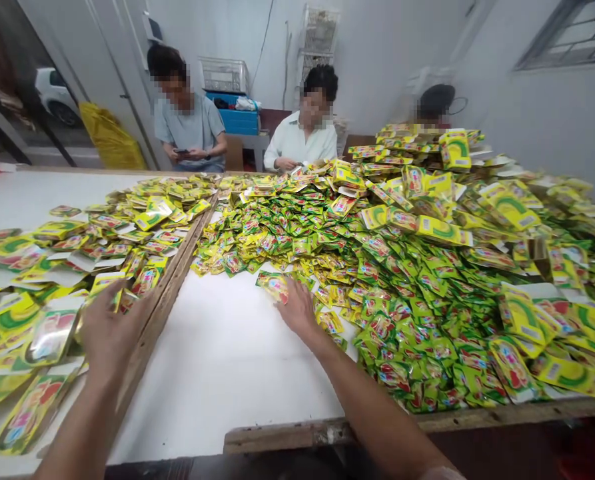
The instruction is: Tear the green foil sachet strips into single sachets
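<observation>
My left hand (110,327) is over the flat yellow-green boxes (52,333) left of the wooden divider (170,280). Its thumb and fingers are apart, and nothing shows between them. Right of the divider, my right hand (297,307) is closed on a small yellow-green packet (273,285) above the white tabletop (217,353). Beside that hand spreads a large heap of small green packets (427,320). More yellow boxes (442,230) lie on top of the heap and along its right side.
Across the table sit a person in grey-blue (192,127) and a person in a white shirt (304,140); a third is partly hidden behind the heap. A wooden strip (287,437) edges the near side. Blue crates (240,120) stand behind.
</observation>
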Demonstrator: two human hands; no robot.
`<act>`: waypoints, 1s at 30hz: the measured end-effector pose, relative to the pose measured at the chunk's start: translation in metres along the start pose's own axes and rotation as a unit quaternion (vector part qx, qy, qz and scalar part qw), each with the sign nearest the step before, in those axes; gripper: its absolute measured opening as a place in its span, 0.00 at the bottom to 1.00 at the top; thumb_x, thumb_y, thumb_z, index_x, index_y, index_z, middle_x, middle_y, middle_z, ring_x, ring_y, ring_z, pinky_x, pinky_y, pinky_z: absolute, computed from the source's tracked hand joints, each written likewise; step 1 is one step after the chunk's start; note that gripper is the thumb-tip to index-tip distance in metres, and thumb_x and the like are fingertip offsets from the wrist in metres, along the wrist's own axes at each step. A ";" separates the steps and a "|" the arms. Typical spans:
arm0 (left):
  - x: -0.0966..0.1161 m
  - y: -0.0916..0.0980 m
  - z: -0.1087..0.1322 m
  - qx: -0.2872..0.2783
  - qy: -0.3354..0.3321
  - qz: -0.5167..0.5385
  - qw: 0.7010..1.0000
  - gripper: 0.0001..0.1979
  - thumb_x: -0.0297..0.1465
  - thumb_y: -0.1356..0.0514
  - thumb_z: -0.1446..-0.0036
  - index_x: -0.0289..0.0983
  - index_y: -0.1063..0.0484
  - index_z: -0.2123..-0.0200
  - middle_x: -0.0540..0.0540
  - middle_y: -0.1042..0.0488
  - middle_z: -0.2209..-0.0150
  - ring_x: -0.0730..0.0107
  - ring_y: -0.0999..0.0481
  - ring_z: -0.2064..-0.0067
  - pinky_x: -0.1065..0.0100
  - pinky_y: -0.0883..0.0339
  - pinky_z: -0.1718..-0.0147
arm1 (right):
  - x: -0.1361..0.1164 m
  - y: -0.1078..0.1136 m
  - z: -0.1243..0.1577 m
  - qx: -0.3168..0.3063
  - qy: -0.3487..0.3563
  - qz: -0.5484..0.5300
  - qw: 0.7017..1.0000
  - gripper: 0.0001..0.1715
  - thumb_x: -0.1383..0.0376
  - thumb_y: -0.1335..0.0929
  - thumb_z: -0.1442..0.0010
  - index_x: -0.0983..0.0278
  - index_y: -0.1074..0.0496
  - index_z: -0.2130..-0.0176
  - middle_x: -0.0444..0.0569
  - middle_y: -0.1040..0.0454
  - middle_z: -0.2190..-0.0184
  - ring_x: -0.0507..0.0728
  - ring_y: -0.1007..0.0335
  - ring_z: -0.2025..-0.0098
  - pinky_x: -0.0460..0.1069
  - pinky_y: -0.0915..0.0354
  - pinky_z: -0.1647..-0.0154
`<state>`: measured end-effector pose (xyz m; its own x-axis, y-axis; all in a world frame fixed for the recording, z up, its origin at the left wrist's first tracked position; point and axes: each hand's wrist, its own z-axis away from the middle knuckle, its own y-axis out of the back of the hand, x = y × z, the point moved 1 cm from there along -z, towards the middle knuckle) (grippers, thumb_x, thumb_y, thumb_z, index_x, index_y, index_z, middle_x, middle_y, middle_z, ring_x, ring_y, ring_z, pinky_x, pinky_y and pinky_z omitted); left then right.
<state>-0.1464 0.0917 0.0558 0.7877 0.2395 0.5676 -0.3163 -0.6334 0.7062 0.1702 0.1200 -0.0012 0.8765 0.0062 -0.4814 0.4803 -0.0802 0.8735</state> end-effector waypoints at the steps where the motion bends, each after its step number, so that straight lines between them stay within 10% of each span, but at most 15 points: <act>1: 0.011 -0.006 0.013 -0.053 -0.046 0.028 0.997 0.33 0.49 0.40 0.54 0.36 0.33 0.48 0.41 0.25 0.54 0.54 0.27 0.59 0.56 0.32 0.60 | -0.003 -0.003 0.008 -0.020 0.038 -0.013 0.999 0.38 0.63 0.29 0.50 0.63 0.43 0.42 0.57 0.33 0.47 0.65 0.41 0.46 0.58 0.46 0.47; 5: 0.058 -0.039 0.074 -0.317 -0.211 0.079 0.921 0.38 0.44 0.36 0.58 0.33 0.37 0.44 0.37 0.30 0.48 0.52 0.33 0.47 0.59 0.39 0.50 | -0.012 -0.005 0.046 -0.129 0.207 -0.059 0.968 0.41 0.62 0.27 0.53 0.60 0.42 0.42 0.52 0.33 0.47 0.60 0.40 0.45 0.55 0.44 0.47; 8: 0.074 -0.057 0.106 -0.460 -0.232 0.033 0.856 0.36 0.38 0.36 0.55 0.34 0.39 0.43 0.37 0.30 0.49 0.54 0.33 0.48 0.61 0.39 0.51 | 0.003 0.011 0.063 -0.105 0.190 -0.052 0.975 0.34 0.61 0.31 0.47 0.61 0.41 0.42 0.53 0.33 0.45 0.60 0.40 0.44 0.55 0.44 0.45; 13: 0.077 -0.059 0.122 -0.458 -0.244 -0.053 0.853 0.29 0.35 0.36 0.55 0.36 0.34 0.47 0.37 0.29 0.52 0.52 0.33 0.50 0.61 0.40 0.54 | 0.053 0.040 0.066 -0.009 0.041 0.121 0.992 0.29 0.64 0.36 0.43 0.70 0.38 0.44 0.62 0.34 0.45 0.65 0.41 0.44 0.58 0.45 0.45; 23: 0.083 -0.058 0.127 -0.455 -0.091 0.025 0.886 0.18 0.45 0.42 0.52 0.40 0.26 0.63 0.46 0.25 0.69 0.60 0.27 0.66 0.69 0.42 0.70 | 0.039 0.031 0.070 -0.088 0.101 0.160 0.978 0.29 0.75 0.41 0.47 0.64 0.36 0.46 0.56 0.27 0.55 0.60 0.31 0.55 0.51 0.37 0.57; 30: 0.073 -0.060 0.138 -0.494 0.064 0.300 0.813 0.20 0.42 0.35 0.60 0.37 0.25 0.64 0.48 0.24 0.73 0.64 0.27 0.71 0.70 0.39 0.73 | 0.041 0.028 0.066 0.016 0.048 -0.246 0.968 0.21 0.68 0.38 0.46 0.62 0.35 0.51 0.50 0.27 0.56 0.57 0.32 0.54 0.52 0.37 0.52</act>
<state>0.0029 0.0460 -0.0032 0.2935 0.2210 0.9301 -0.9438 0.2216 0.2452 0.2172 0.0526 -0.0012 0.5413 0.1450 -0.8282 0.8407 -0.0749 0.5363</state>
